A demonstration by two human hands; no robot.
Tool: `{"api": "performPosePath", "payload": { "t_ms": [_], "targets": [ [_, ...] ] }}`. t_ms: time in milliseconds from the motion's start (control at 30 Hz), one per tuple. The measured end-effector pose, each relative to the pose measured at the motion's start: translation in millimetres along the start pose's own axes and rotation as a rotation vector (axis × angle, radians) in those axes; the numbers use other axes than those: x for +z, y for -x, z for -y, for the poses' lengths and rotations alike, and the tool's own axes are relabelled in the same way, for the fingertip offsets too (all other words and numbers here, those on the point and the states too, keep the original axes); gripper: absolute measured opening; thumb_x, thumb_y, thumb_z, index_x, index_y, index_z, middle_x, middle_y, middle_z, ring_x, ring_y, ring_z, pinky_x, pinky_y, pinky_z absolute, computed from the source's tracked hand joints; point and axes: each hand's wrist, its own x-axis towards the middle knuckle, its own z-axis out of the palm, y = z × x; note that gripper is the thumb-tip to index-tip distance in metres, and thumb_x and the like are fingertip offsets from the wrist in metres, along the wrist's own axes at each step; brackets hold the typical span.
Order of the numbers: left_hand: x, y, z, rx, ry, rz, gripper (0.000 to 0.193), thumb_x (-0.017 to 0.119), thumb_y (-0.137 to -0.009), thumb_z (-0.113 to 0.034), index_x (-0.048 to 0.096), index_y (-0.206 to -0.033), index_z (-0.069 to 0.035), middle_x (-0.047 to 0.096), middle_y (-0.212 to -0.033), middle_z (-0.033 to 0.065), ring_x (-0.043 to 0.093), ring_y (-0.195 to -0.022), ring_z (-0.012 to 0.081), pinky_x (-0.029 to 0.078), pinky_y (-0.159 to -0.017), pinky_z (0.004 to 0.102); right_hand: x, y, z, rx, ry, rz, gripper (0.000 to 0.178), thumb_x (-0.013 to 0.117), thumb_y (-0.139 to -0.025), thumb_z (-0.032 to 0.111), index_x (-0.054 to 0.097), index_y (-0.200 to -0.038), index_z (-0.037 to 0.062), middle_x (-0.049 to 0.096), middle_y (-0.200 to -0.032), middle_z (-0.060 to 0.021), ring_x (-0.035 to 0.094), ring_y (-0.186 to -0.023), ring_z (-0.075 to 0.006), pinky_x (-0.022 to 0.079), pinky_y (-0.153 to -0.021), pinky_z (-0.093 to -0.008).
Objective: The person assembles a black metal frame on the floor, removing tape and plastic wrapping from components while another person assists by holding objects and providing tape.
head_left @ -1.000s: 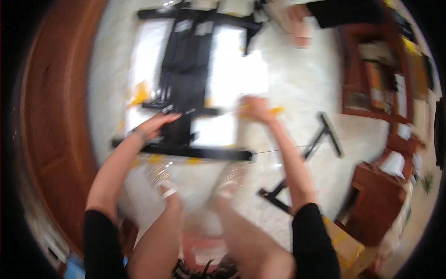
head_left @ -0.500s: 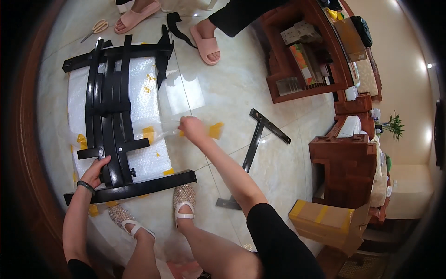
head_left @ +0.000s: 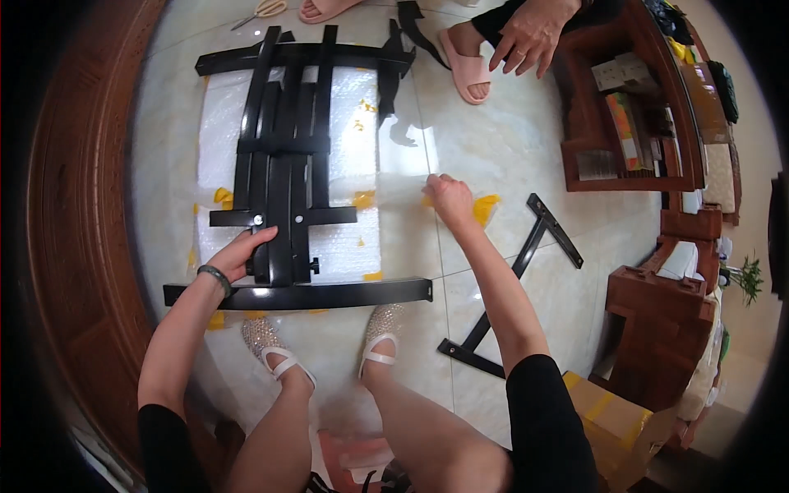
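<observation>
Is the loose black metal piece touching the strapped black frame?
Apart: the head view shows bare floor tile between the frame and the loose piece.

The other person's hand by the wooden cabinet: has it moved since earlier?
Yes: unseen half a second ago, the other person's hand has come into view at the top, left of the wooden cabinet. Its exact path cannot be told.

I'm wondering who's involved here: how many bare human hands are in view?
3: the person's left hand on the black metal frame, right hand gripping yellow tape, another person's hand at upper right. Others may be out of view.
</observation>
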Motion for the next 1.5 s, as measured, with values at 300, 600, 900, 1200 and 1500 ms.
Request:
{"api": "performPosePath", "payload": {
  "t_ms": [300, 600, 900, 1200, 1500],
  "targets": [
    [-15, -6, 11, 0.017, 0.093, 0.029, 0.045, 0.067, -0.087, -0.03, 0.056, -0.116, 0.002, 0.066, -0.106, 0.0079, 0.066, -0.092, 0.0165, 0.055, -0.082, 0.031, 36, -35, 28, 0.043, 0.047, 0.047, 0.02, 0.061, -0.084, 0.032, 0.063, -0.087, 0.0124, 0.066, -0.083, -0.0112, 0.065, -0.077, -0.0299, 0.049, -0.066, -0.0422],
    [-31, -17, 19, -0.01, 0.084, 0.074, 0.054, 0.068, -0.085, -0.034, 0.051, -0.122, 0.002, 0.063, -0.112, 0.0111, 0.065, -0.096, 0.0176, 0.055, -0.082, 0.0311, 9, -12, -85, 0.439, 0.138, 0.074, 0.019, 0.059, -0.086, 0.028, 0.063, -0.092, 0.0107, 0.067, -0.092, -0.0153, 0.065, -0.088, -0.0337, 0.053, -0.072, -0.0465],
    [-18, -16, 14, -0.003, 0.1, 0.128, 0.055, 0.069, -0.085, -0.033, 0.052, -0.123, 0.003, 0.063, -0.113, 0.0118, 0.064, -0.099, 0.0185, 0.054, -0.087, 0.0319, -78, 194, -367, 0.751, 0.69, 0.072, 0.023, 0.051, -0.086, 0.02, 0.062, -0.097, 0.0046, 0.062, -0.097, -0.0157, 0.061, -0.088, -0.0329, 0.051, -0.075, -0.0445],
    [-17, -8, 10, -0.035, 0.081, -0.002, 0.064, 0.071, -0.083, -0.031, 0.043, -0.128, 0.005, 0.06, -0.117, 0.0139, 0.063, -0.102, 0.0203, 0.055, -0.086, 0.0353, -35, 37, -106, 0.134, 0.113, 0.004, 0.033, 0.053, -0.08, 0.003, 0.057, -0.112, 0.0018, 0.058, -0.115, -0.0195, 0.056, -0.106, -0.0361, 0.048, -0.087, -0.0445],
    [-45, -31, 34, -0.126, -0.06, -0.013, 0.117, 0.075, -0.07, -0.055, 0.013, -0.144, 0.009, 0.014, -0.152, 0.026, 0.02, -0.14, 0.031, 0.016, -0.114, 0.041, 40, -187, 40, 0.334, -0.338, -0.065, 0.054, 0.068, -0.077, 0.042, 0.058, -0.102, -0.0046, 0.064, -0.101, -0.0262, 0.061, -0.099, -0.0388, 0.05, -0.085, -0.0415]
  ]
}}
